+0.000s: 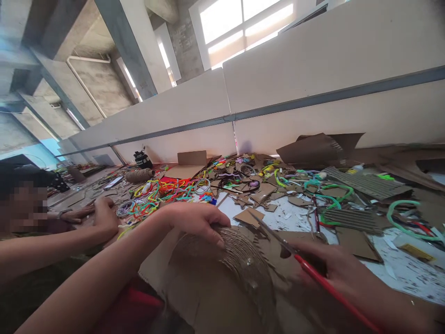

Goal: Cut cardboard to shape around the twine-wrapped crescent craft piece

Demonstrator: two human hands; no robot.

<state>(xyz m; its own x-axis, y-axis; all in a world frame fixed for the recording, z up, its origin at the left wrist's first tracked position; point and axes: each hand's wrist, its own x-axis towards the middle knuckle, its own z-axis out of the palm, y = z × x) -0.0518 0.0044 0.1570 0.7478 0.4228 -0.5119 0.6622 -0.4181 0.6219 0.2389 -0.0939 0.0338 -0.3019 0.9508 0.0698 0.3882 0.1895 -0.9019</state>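
Note:
A brown cardboard piece stands in front of me, with a curved band of ridged, cord-like strips along its upper side. My left hand grips the top of this band, thumb pressed on the ridges; the other fingers are partly hidden. In my right hand, closed and somewhat blurred, is a pair of red-handled scissors. Their narrow metal blades point up and left, just right of the band's jagged edge. Whether the blades touch the cardboard I cannot tell.
Colourful pipe cleaners and cardboard scraps cover the table. Behind them lie a twine spool and a dark jar. A white partition bounds the back. Another person's arms rest at the left.

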